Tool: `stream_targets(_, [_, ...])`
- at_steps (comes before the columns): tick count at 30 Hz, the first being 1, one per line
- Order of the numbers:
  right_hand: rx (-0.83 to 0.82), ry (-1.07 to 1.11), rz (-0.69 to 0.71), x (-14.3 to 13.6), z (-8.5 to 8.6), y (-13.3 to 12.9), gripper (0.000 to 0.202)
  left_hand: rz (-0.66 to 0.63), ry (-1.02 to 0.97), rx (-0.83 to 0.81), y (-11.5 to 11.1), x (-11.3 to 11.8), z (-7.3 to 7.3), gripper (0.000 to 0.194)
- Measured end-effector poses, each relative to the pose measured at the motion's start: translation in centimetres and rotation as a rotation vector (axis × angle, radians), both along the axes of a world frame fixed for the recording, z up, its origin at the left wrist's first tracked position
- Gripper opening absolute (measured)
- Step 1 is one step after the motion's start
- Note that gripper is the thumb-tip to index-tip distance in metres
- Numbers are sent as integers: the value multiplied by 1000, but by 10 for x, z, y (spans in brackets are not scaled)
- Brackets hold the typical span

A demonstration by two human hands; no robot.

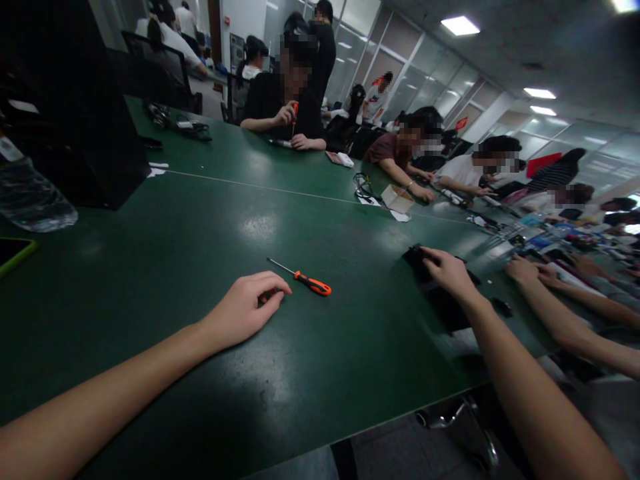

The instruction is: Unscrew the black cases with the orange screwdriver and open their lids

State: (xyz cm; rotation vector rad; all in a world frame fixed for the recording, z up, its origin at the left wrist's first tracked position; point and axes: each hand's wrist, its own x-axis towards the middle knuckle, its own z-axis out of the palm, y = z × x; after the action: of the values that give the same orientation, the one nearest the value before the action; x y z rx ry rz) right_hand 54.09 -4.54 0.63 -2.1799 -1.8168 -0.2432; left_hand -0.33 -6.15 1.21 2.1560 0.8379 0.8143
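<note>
My left hand (pixel 250 303) rests on the green table (pixel 200 233), its fingers loosely bent and a gap showing beside the thumb. Nothing visible is in it. Just right of its fingertips lies a screwdriver (pixel 313 284) with an orange and black handle, its thin metal shaft pointing away to the left. Over at the right, my right hand (pixel 450 270) has thumb and fingers closed on the far end of a dark black object (pixel 445 303). What kind of thing this is cannot be made out in the shadow.
A tall black case (pixel 75 100), a clear plastic-wrapped item (pixel 33 193) and a green-edged phone (pixel 15 253) are at the left. Across the table a person holds an orange screwdriver (pixel 295 113). A small open box (pixel 397 198) sits beyond. Another person's arms (pixel 550 300) are close on the right.
</note>
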Motion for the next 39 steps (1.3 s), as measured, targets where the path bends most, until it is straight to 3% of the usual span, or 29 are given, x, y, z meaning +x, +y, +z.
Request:
stream_targets(7, [-8,29,15,-11,7,-5,43,-8,-10,6,0,0,-1,21])
stream_targets(13, [99,21,78,-8,63,24,34,-6,-9,5,1,0,-2,21])
stream_targets(15, [127,27,63,-5,73,38,36,-3,-5,-6,1,0,-1,21])
stream_targets(17, [125,41,47,-5,68,53,39,1,2,-21,1,0,-1,21])
stream_targets(22, [-18,120,51,-13,22,80,33,11,16,-41,2,1,-1,21])
stream_targets(24, [-52,159,36,-13,11,83,34,10,16,-41,2,1,-2,21])
stream_targets(32, [125,321,-234,8,16,66,34,6,13,-29,2,0,-1,21])
stream_targets(39, [79,373,-237,-2,13,66,36,2,24,7,0,-2,-2,20])
